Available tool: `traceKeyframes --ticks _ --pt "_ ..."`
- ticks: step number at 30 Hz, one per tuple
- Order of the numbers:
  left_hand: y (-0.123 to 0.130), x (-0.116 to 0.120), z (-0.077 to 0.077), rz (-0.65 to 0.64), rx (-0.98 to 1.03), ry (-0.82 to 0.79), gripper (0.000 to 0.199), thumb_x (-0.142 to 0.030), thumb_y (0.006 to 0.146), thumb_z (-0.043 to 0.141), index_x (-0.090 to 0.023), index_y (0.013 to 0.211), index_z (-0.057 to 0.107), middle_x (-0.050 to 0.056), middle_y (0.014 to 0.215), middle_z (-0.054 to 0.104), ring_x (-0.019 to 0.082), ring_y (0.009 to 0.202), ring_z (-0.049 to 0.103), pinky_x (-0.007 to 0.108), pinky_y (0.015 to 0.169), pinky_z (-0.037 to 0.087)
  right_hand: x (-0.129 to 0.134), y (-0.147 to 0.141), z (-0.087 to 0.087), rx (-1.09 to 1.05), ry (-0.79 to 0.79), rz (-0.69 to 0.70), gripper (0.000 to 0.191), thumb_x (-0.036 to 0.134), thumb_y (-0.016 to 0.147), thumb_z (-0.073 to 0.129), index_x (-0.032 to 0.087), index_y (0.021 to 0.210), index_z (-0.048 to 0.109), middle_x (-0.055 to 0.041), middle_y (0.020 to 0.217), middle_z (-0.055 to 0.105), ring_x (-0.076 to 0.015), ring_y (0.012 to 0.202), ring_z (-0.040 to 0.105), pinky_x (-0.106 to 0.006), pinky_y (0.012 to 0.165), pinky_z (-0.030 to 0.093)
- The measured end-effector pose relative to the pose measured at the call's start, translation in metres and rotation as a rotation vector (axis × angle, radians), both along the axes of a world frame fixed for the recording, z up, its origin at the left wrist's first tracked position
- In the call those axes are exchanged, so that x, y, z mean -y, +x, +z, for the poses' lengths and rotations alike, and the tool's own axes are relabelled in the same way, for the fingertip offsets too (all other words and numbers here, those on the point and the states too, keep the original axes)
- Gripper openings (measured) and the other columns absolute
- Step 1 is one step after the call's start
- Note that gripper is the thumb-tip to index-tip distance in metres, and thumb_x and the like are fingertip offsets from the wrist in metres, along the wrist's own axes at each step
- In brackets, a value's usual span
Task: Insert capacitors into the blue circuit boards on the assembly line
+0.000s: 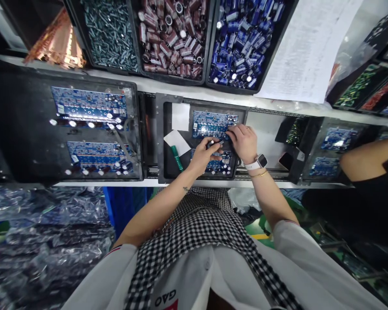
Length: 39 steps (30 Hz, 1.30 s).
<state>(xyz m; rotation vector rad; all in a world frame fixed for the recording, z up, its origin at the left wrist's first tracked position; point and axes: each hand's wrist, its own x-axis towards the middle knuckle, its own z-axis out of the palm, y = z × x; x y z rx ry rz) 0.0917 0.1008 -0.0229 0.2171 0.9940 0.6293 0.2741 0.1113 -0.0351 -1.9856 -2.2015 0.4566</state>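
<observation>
My left hand (203,156) is curled with a small dark capacitor (212,143) between its fingers, above the lower blue circuit board (225,160). My right hand (245,141) wears a watch at the wrist. Its fingertips are pinched together at the right end of the upper blue circuit board (210,124), and whatever they hold is hidden. Both boards lie in a black tray (187,172). White-topped capacitors stand along the lower board, partly covered by my left hand. A green marker (177,158) and white paper pieces (180,116) lie left of the boards.
Behind the tray stand bins of brown capacitors (173,43), blue capacitors (241,43) and small dark green parts (110,34). Another tray (16,125) with two populated boards is at the left. At the right, a co-worker's arm (368,157) reaches over another tray. A printed sheet (305,51) lies behind.
</observation>
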Motion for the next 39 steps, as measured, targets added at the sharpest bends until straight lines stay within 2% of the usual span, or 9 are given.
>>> traceKeyframes --ticks 3,6,8,10,15,21,29,32,39 --pt "0.001 0.000 0.000 -0.011 0.009 0.022 0.019 -0.017 0.085 0.066 -0.016 0.100 0.055 0.004 0.092 0.061 0.012 0.075 0.063 0.023 0.061 0.055 0.008 -0.008 0.022 -0.142 0.008 -0.056 0.026 0.030 0.097 0.049 0.025 0.117 0.065 -0.0057 0.108 0.069 -0.0223 0.103 0.059 -0.040 0.092 0.042" --pt "0.002 -0.001 0.001 -0.052 0.024 0.028 0.019 -0.019 0.085 0.066 -0.015 0.101 0.057 0.004 0.089 0.060 0.014 0.076 0.064 0.025 0.062 0.056 0.018 -0.013 0.037 -0.239 -0.049 -0.029 0.021 0.027 0.096 0.052 0.030 0.110 0.068 0.0002 0.101 0.072 -0.0205 0.106 0.059 -0.042 0.098 0.037" --pt "0.003 -0.001 0.000 -0.068 0.006 0.018 0.017 -0.022 0.088 0.063 -0.015 0.102 0.058 0.004 0.089 0.060 0.014 0.076 0.063 0.025 0.061 0.056 0.024 -0.011 0.035 -0.182 -0.031 -0.078 0.018 0.029 0.095 0.053 0.029 0.101 0.070 -0.0001 0.097 0.073 -0.0228 0.107 0.058 -0.045 0.099 0.033" --pt "0.006 0.000 -0.001 -0.074 -0.019 0.000 0.014 -0.023 0.092 0.056 -0.015 0.103 0.058 0.005 0.089 0.060 0.014 0.074 0.063 0.026 0.058 0.056 0.027 -0.006 0.023 -0.098 -0.002 -0.131 0.018 0.030 0.095 0.053 0.028 0.101 0.070 -0.0020 0.098 0.073 -0.0256 0.108 0.057 -0.048 0.098 0.032" --pt "0.009 0.008 -0.006 -0.103 -0.035 -0.022 0.020 -0.022 0.098 0.042 -0.016 0.107 0.058 0.005 0.084 0.060 0.014 0.064 0.062 0.025 0.052 0.055 0.028 0.002 0.001 -0.015 0.018 -0.081 0.022 0.029 0.097 0.049 0.027 0.107 0.068 -0.0029 0.102 0.071 -0.0272 0.109 0.054 -0.050 0.100 0.031" --pt "0.009 0.013 -0.007 -0.116 -0.055 -0.008 0.015 -0.032 0.099 0.048 -0.019 0.105 0.051 0.003 0.079 0.062 0.014 0.061 0.062 0.024 0.051 0.052 0.026 0.001 0.004 0.010 0.022 -0.058 0.026 0.028 0.098 0.045 0.025 0.108 0.069 -0.0054 0.100 0.070 -0.0268 0.107 0.052 -0.051 0.101 0.035" --pt "0.007 0.013 -0.010 -0.118 -0.063 0.014 0.038 -0.055 0.092 0.056 -0.017 0.093 0.055 0.007 0.076 0.064 0.015 0.054 0.059 0.023 0.046 0.045 0.024 0.002 0.006 0.032 0.030 0.052 0.027 0.024 0.098 0.044 0.027 0.110 0.067 -0.0043 0.101 0.068 -0.0267 0.112 0.052 -0.058 0.111 0.031" --pt "0.006 0.014 -0.012 -0.114 -0.066 0.012 0.041 -0.057 0.089 0.059 -0.017 0.093 0.056 0.008 0.077 0.064 0.015 0.056 0.059 0.024 0.046 0.045 0.022 0.006 0.007 0.010 0.026 0.097 0.027 0.025 0.098 0.043 0.026 0.110 0.067 -0.0040 0.102 0.069 -0.0252 0.113 0.051 -0.056 0.113 0.029" --pt "0.009 0.015 -0.013 -0.120 -0.065 0.014 0.037 -0.054 0.091 0.058 -0.017 0.092 0.058 0.007 0.077 0.063 0.015 0.055 0.058 0.024 0.047 0.045 0.022 0.009 0.005 -0.006 -0.005 0.056 0.026 0.027 0.098 0.045 0.027 0.108 0.069 -0.0038 0.099 0.069 -0.0250 0.111 0.051 -0.057 0.113 0.030"
